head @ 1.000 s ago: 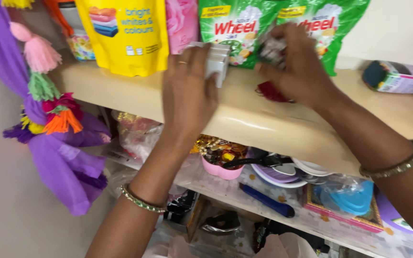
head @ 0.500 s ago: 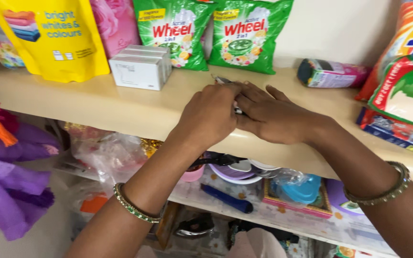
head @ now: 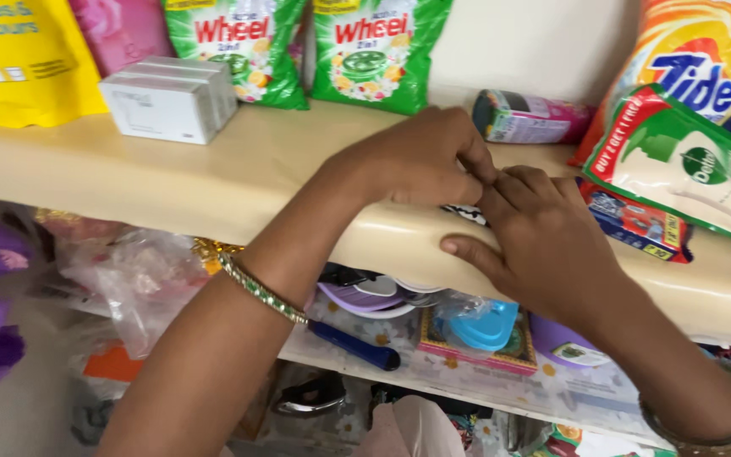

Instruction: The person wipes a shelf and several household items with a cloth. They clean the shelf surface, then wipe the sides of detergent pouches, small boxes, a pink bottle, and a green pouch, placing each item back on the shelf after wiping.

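Both hands have slid rightward along the cream shelf point(head: 213, 182) since a moment ago. Left hand point(head: 416, 161) and right hand point(head: 543, 241) press together, fingertips pinching a small black-and-white item point(head: 465, 213) between them at the shelf's front edge, its shape mostly hidden.

- Two hands on the shelf: left hand point(head: 416, 161), right hand point(head: 543, 245).
- Two green detergent packets point(head: 374, 51).
- One yellow pouch point(head: 19, 59).
- One pink pouch point(head: 120, 30).
- One stack of white boxes point(head: 167, 101); their number is unclear.
- One orange detergent bag point(head: 695, 59).
- Two bangles, one per wrist point(head: 260, 288).
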